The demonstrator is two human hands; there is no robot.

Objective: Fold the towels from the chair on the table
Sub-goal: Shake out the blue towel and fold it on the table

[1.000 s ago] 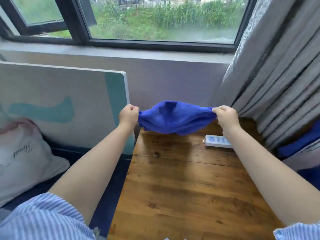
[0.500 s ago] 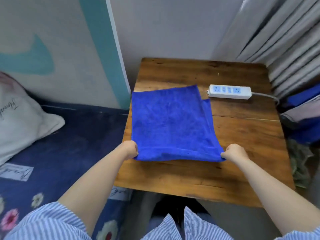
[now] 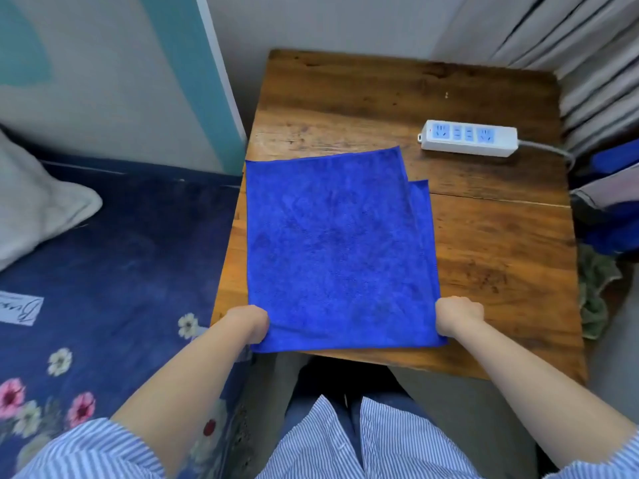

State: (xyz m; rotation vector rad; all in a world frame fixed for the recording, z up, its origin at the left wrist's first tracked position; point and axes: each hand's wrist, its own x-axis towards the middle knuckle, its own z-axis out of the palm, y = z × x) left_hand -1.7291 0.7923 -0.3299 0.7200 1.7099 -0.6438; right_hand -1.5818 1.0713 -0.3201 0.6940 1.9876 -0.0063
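Left hand (image 3: 251, 323) grips the near left corner of the blue towel (image 3: 332, 247), fingers curled onto the cloth; right hand (image 3: 457, 314) grips the near right corner the same way, knuckles up. Both forearms reach in from the bottom of the frame, with striped sleeves (image 3: 86, 451) at the elbows. The towel lies flat on the wooden table (image 3: 484, 257), on its left half, doubled over: an under layer shows as a narrow strip along the right side, its far corner sitting nearer than the top layer's far edge. The near edge of the towel slightly overhangs the near table edge, between the two hands. The left edge of the towel runs close to the table's left edge. White power strip (image 3: 468, 138) lies on the far right part of the table, apart from the towel, its grey cable leading off to the right. More blue cloth (image 3: 612, 233) sits off the table's right side, partly hidden, next to a greenish rag (image 3: 594, 292) lower down. To the left of the table: dark blue floral bedding (image 3: 103, 271) with a pale pillow (image 3: 38, 205) on it, and a white and teal panel (image 3: 138, 74) standing against the wall. Grey curtain (image 3: 570, 39) hangs at top right.
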